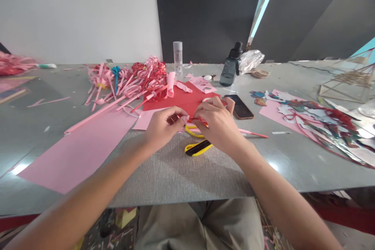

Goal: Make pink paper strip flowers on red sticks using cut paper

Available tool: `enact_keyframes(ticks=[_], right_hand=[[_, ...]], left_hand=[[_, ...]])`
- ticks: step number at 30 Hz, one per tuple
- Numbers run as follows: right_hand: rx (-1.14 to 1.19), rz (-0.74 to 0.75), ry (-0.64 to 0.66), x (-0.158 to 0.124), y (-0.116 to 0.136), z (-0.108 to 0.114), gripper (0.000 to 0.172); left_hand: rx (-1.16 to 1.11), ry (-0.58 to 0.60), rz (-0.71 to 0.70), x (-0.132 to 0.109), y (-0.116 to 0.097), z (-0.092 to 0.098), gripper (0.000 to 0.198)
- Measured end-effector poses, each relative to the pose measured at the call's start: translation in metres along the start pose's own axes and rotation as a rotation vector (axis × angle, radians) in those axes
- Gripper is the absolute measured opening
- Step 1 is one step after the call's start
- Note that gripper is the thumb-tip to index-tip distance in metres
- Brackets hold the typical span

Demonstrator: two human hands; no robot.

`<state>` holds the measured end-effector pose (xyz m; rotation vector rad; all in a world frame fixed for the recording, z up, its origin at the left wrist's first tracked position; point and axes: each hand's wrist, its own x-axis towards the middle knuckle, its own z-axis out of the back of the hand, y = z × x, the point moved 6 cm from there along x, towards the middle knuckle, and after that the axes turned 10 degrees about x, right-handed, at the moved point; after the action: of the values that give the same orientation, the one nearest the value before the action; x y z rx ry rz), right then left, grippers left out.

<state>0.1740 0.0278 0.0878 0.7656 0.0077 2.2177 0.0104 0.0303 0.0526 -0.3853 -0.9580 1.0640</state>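
My left hand point(165, 125) is closed, its thumb and fingertips pinching a small pink paper piece point(186, 118). Close on its right, my right hand point(218, 123) curls over a thin red and pink strip, partly hidden under the fingers. Beneath both hands lie a red sheet point(172, 99) and pink paper. A yellow-handled tool point(193, 133), partly covered, rests below the fingertips. Nearer the table's front is a yellow and black cutter point(197, 148). The tip of a pink and red stick point(254, 134) shows right of my right hand.
Pink and red paper flowers point(140, 80) pile up at back left, above a long pink sheet point(79, 152). Behind stand a clear bottle point(178, 58) and a dark bottle point(230, 68). A phone point(240, 107), cut-outs point(322, 119) and a stick frame point(345, 82) lie right.
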Motion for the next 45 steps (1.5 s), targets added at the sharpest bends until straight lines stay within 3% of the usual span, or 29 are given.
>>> enact_keyframes(ticks=[6,11,17,20,24,28,31,36,41,45], right_hand=[[-0.029,-0.073,0.022,-0.001,-0.013,0.003,0.015],[-0.057,-0.196,-0.036,0.0,-0.045,0.013,0.016],[-0.064,-0.417,-0.001,-0.008,-0.105,0.008,0.017],[-0.013,-0.448,-0.025,-0.011,-0.117,0.006,0.015],[0.181,-0.391,-0.103,-0.004,-0.095,0.0,0.023],[0.533,-0.292,-0.094,0.003,-0.05,-0.024,0.023],[0.781,-0.296,-0.091,0.001,-0.031,-0.041,0.022],[1.109,-0.377,-0.106,-0.004,-0.033,-0.053,0.025],[1.244,-0.433,-0.127,-0.004,-0.035,-0.055,0.026],[1.312,-0.461,-0.11,-0.004,-0.032,-0.056,0.025]], left_hand=[[-0.101,-0.041,0.065,0.007,0.017,0.009,0.018],[-0.277,-0.109,0.136,0.014,0.033,0.018,0.015],[-0.428,-0.105,0.269,0.01,0.032,0.002,0.015],[-0.454,-0.071,0.288,0.005,0.027,-0.007,0.017],[-0.466,-0.075,0.274,0.001,0.025,-0.011,0.021],[-0.465,-0.085,0.266,0.001,0.026,-0.014,0.028],[-0.449,-0.084,0.232,0.001,0.026,-0.015,0.03],[-0.431,-0.097,0.198,0.0,0.028,-0.014,0.028],[-0.477,-0.113,0.243,-0.002,0.028,-0.013,0.03],[-0.621,-0.046,0.309,-0.003,0.023,-0.019,0.035]])
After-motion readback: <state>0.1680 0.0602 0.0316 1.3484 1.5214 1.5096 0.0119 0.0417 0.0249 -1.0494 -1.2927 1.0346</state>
